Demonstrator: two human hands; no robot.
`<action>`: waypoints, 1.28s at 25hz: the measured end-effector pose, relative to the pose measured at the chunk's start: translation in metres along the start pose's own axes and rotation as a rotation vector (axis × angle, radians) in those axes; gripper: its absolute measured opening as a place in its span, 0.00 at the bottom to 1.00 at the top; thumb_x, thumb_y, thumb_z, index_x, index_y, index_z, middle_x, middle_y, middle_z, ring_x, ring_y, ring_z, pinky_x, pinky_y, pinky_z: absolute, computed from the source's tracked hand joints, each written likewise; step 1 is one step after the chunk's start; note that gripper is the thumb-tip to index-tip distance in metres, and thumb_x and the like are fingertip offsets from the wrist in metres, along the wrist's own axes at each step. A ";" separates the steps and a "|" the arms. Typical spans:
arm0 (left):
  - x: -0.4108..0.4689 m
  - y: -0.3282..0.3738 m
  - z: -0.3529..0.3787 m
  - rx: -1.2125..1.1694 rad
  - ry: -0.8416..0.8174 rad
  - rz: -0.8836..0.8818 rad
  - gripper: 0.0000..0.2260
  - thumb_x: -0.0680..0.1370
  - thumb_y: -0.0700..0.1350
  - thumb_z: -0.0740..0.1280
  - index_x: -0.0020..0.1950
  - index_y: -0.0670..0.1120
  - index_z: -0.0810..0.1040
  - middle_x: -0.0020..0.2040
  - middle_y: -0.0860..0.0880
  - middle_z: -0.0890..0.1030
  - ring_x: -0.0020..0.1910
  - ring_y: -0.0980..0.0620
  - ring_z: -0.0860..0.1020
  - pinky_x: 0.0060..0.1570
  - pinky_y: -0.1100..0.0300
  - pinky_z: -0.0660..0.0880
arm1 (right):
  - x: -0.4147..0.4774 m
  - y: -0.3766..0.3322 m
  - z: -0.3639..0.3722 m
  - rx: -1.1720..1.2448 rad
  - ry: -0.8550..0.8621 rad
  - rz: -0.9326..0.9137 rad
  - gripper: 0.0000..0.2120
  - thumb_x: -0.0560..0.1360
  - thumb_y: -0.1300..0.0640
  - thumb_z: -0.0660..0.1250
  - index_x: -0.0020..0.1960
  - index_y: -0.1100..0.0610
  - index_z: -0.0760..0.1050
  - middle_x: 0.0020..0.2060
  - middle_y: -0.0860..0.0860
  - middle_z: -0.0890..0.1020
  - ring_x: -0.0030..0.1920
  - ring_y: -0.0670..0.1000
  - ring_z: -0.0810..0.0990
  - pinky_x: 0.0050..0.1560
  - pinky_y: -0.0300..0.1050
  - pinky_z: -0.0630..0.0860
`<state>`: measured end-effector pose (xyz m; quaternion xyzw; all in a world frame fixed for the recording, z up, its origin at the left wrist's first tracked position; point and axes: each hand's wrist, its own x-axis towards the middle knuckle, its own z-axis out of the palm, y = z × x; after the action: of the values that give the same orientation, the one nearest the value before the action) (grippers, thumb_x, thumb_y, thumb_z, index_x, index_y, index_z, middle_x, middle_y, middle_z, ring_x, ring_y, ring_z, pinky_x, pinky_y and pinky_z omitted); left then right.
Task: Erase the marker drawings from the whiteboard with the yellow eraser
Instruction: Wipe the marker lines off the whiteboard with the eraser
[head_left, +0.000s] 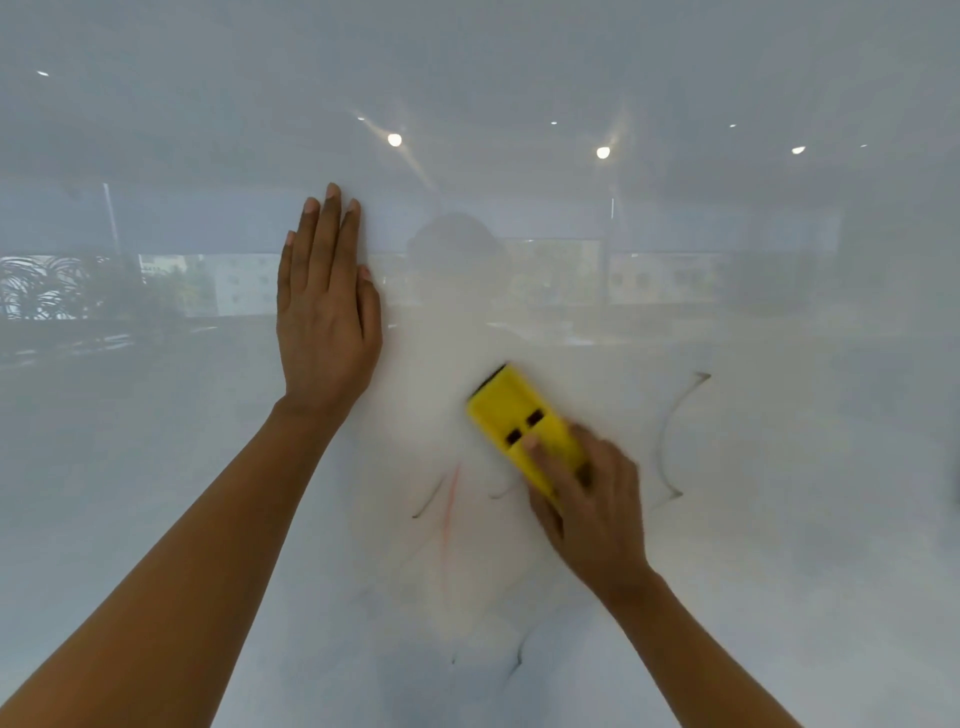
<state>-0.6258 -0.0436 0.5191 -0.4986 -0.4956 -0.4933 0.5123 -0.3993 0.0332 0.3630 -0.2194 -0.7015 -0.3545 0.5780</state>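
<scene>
Left hand (324, 312) flat on whiteboard (779, 571), right hand (592, 504) gripping yellow eraser (519, 421): recommend firm overlapping strokes across remaining marker lines (670, 441).

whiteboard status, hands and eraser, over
Left hand flat on whiteboard. Right hand grips yellow eraser on it. Dark curve and red streak not yet erased. Nothing in the way.

Right hand (592, 504) reads blurred. Its fingers cover the lower end of the yellow eraser (519, 421), so we cannot see that end. Left forearm (182, 545) and right forearm (701, 649) run off the bottom edge. The whiteboard (779, 571) borders lie outside the frame. We cannot make out what the smudged marker lines (670, 436) depict. Reflections (467, 270) are hazy.
</scene>
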 end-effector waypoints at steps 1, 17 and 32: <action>-0.001 0.002 0.002 -0.002 0.001 -0.007 0.21 0.82 0.38 0.52 0.75 0.40 0.59 0.76 0.42 0.60 0.76 0.46 0.56 0.76 0.52 0.51 | -0.013 0.005 -0.003 0.001 -0.052 -0.093 0.15 0.80 0.50 0.54 0.66 0.48 0.66 0.61 0.58 0.68 0.50 0.60 0.71 0.50 0.53 0.69; -0.004 0.002 0.006 0.044 0.040 0.003 0.21 0.82 0.40 0.51 0.75 0.42 0.59 0.76 0.43 0.60 0.76 0.48 0.56 0.76 0.51 0.53 | -0.043 0.036 -0.006 0.015 0.001 -0.029 0.17 0.80 0.47 0.54 0.68 0.45 0.62 0.60 0.58 0.69 0.51 0.59 0.71 0.49 0.54 0.69; -0.005 0.000 0.008 0.051 0.041 0.003 0.21 0.83 0.42 0.49 0.76 0.43 0.58 0.76 0.44 0.61 0.76 0.48 0.56 0.76 0.54 0.52 | -0.049 0.005 -0.007 0.029 -0.094 -0.113 0.15 0.79 0.48 0.54 0.66 0.46 0.66 0.59 0.58 0.69 0.49 0.59 0.71 0.48 0.52 0.69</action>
<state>-0.6263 -0.0356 0.5143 -0.4757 -0.4966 -0.4899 0.5359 -0.3795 0.0365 0.3177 -0.1874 -0.7441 -0.3656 0.5267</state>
